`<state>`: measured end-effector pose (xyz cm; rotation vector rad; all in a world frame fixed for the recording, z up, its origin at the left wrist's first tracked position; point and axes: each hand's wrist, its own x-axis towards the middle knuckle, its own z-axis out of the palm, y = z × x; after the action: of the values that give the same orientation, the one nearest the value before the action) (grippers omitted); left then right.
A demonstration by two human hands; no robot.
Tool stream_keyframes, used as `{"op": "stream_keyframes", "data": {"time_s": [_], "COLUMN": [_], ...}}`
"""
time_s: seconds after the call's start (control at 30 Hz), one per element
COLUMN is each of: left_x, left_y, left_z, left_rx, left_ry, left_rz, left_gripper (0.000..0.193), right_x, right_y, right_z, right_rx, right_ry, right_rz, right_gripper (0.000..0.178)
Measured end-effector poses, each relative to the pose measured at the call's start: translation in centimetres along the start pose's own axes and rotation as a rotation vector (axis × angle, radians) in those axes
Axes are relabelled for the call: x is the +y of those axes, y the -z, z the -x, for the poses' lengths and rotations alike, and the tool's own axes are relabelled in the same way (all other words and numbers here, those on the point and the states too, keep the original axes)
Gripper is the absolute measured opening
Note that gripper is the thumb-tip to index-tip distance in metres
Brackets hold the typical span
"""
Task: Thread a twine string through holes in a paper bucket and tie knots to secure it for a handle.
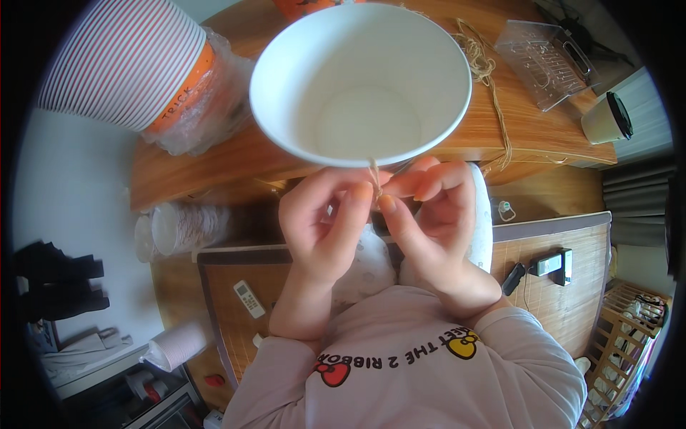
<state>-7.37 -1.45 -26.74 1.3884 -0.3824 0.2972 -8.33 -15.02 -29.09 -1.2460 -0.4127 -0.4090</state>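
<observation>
A large white paper bucket (368,118) faces me with its open mouth, at the near edge of the wooden table. A piece of twine (374,175) comes over its near rim. My left hand (325,214) pinches this twine between thumb and forefinger just below the rim. From the other side my right hand (432,211) also pinches it, the two thumbs almost touching at what looks like a small knot. The fingers partly cover the twine's ends.
A tall stack of nested paper buckets (118,61), partly in clear plastic, stands at the left. Loose twine (475,53) lies right of the bucket. Farther right are a clear plastic box (543,64) and a lidded cup (606,120). A remote control (249,299) rests on the mat.
</observation>
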Motion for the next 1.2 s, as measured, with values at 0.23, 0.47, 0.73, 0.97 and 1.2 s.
{"op": "stream_keyframes", "data": {"time_s": [0.23,0.47,0.73,0.97,1.2], "left_x": [0.2,0.4,-0.2,-0.6,-0.4], "left_y": [0.0,0.1,0.2,-0.1,0.2], "left_z": [0.1,0.0,0.2,0.9,1.2], "left_rx": [-0.019,-0.017,-0.057,0.027,-0.057], "left_ry": [0.052,0.101,0.077,0.081,-0.014], "left_rz": [-0.121,-0.061,0.116,-0.003,-0.247], "left_gripper": [0.010,0.011,0.008,0.009,0.009], "right_x": [-0.1,0.0,-0.2,-2.8,-2.4], "right_y": [0.5,0.2,1.8,-0.1,-1.5], "right_z": [0.0,0.0,-0.6,-1.8,-2.7], "right_rx": [-0.054,-0.003,-0.008,0.084,0.151], "right_ry": [0.006,-0.013,0.198,0.256,0.275], "right_rz": [0.040,-0.113,0.278,0.624,0.498], "right_gripper": [0.029,0.026,0.025,0.032,0.038]}}
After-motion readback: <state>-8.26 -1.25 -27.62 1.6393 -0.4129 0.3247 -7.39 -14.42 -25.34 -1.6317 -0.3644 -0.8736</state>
